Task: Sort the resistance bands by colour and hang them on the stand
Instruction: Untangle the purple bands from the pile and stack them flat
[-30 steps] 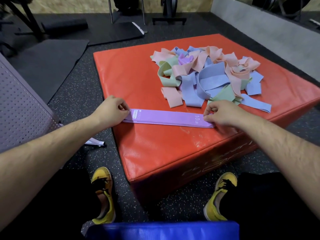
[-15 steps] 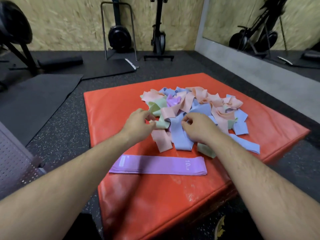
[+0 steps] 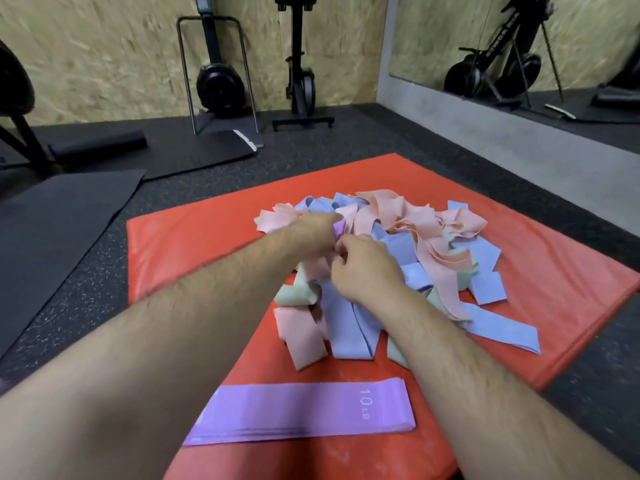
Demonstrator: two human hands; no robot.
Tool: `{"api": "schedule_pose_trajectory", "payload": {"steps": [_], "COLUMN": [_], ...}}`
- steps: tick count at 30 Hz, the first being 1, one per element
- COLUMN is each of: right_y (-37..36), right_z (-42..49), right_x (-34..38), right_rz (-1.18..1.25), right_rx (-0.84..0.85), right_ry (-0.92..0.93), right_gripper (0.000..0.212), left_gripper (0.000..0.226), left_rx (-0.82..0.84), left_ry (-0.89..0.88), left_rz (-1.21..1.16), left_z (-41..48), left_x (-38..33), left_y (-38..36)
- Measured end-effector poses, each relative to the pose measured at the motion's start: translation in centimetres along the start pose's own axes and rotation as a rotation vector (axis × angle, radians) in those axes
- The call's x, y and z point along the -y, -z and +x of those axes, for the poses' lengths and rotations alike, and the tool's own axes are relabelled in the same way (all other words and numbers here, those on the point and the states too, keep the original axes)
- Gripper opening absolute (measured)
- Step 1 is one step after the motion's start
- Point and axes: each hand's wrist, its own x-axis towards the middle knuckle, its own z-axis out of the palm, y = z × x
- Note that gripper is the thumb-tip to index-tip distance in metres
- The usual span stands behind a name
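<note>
Mid-sort, my right hand (image 3: 367,268) pinches a crumpled purple fabric band (image 3: 338,226) in the tangled pastel pile (image 3: 433,244), the grip of my left hand (image 3: 311,233) hidden; next I'd tease it free gently.

A second ago my two hands were pressing down the ends of the flat purple band (image 3: 301,414) at the near edge of the red pad (image 3: 194,244). Now I have let go and it lies there by itself. Both hands have gone up into the pile of bands (image 3: 433,237). Half a second ago they were apart at its near side. Now my left hand (image 3: 311,233) has reached farther in, and my right hand (image 3: 363,268) is right next to it, fingers curled. They meet at a scrunched purple band (image 3: 338,227). I cannot tell which hand has hold of it. My shoes have gone out of sight.
</note>
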Motion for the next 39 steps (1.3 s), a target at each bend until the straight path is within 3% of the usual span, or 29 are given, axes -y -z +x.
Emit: {"api": "schedule_pose_trajectory", "payload": {"steps": [4,6,17,23,28,32,39], "right_y": [0.3,0.4,3.1,3.9,4.3,4.6,6.0], "right_z": [0.3,0.1,-1.1,-1.8,-1.7,-1.6,-1.6], "right_x": [0.1,0.2,0.4,0.2,-0.1,-0.2,1.3], "right_rz": [0.0,0.003,0.156,0.141,0.189,0.204,0.607], "right_rx": [0.02,0.02,-0.077,-0.085,-0.109,-0.146,-0.283], "right_ry": [-0.026,-0.033,-0.084,-0.071,-0.065,-0.059,0.084], "right_gripper": [0.028,0.028,0.023,0.021,0.022,0.022,0.033], "left_gripper": [0.006,0.012,0.007,0.03,0.017,0.019,0.018], "left_rx": [0.098,0.023,-0.375,-0.475,-0.551,-0.585,-0.629], "left_ry": [0.027,0.088,0.07,0.124,0.134,0.124,-0.016], "left_rz": [0.068,0.003,-0.148,-0.289,-0.587,-0.573,-0.646], "left_z": [-0.1,-0.6,-4.2,-5.6,-5.6,-5.7,-8.4], "left_x": [0.1,0.5,4.4,4.7,3.7,2.5,-0.4], "left_y": [-0.9,-0.4,7.0,10.2,11.6,12.4,13.7]}}
